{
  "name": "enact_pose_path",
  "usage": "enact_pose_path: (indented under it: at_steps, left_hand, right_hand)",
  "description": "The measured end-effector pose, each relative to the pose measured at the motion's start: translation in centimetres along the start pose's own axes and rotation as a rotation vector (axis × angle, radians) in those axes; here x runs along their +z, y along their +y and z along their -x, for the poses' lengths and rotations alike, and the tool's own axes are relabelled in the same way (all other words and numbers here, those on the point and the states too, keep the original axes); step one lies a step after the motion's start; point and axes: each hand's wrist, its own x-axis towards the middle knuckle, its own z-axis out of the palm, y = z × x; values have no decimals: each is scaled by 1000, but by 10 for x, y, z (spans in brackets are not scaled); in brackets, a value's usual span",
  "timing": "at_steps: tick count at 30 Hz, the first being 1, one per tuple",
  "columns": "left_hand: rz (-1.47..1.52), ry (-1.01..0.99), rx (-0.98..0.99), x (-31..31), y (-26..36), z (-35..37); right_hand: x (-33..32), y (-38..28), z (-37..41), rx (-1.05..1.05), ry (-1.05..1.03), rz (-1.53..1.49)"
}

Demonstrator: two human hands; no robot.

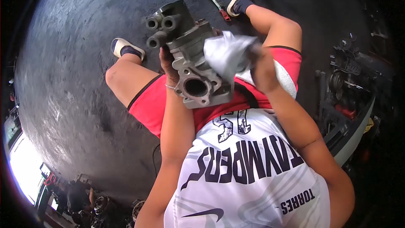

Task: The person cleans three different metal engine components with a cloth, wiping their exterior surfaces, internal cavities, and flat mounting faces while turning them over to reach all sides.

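Metal part (190,55) held up over the lap, above the floor (76,59).
Left hand (168,61) fingers wrap around its side; right hand (262,69) fingers are closed on a white cloth (228,52) pressed against the opposite side.

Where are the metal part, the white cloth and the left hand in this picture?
metal part (192,50): head view, on its grey body above the round opening.
white cloth (225,52): head view, on the middle of the bunched fabric.
left hand (168,65): head view, on the hand's back beside the part.
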Motion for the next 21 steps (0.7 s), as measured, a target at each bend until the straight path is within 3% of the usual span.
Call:
enact_pose_path:
  at_steps: [1,2,4,7,8,11,13,15,16,17,18,20,21]
  left_hand:
    - [7,5,-5,3,-7,10]
    - [14,6,-11,5,-9,7]
    - [18,6,-16,11,-19,5]
    - [8,13,-19,17,-8,31]
    - [5,17,-28,19,-10,31]
    - [13,8,-59,30,-22,36]
    - [28,6,-65,34,-25,41]
    - [40,0,-63,41,-29,48]
    - [48,-6,-66,44,-31,52]
    - [58,-12,-71,48,-34,59]
    - [71,-20,-77,51,-37,65]
    - [96,-39,-85,63,-30,108]
    - [109,-49,-82,54,-35,51]
  right_hand:
    - [2,-14,-4,151,255,-347]
    - [-14,-22,-11,203,286,-568]
    - [-22,-42,-20,228,547,-486]
    - [-30,-54,-5,-26,532,-324]
    - [-27,-57,2,-123,449,-394]
    - [-18,-61,11,-185,476,-337]
    - [-12,-56,21,-437,528,593]
    - [9,-84,24,-249,277,170]
    - [17,-88,23,-288,102,240]
    - [28,-98,23,-106,-29,434]
    - [31,-94,8,-432,-303,728]
    - [55,-91,17,-318,-367,999]
    - [59,-92,19,-299,-369,1020]
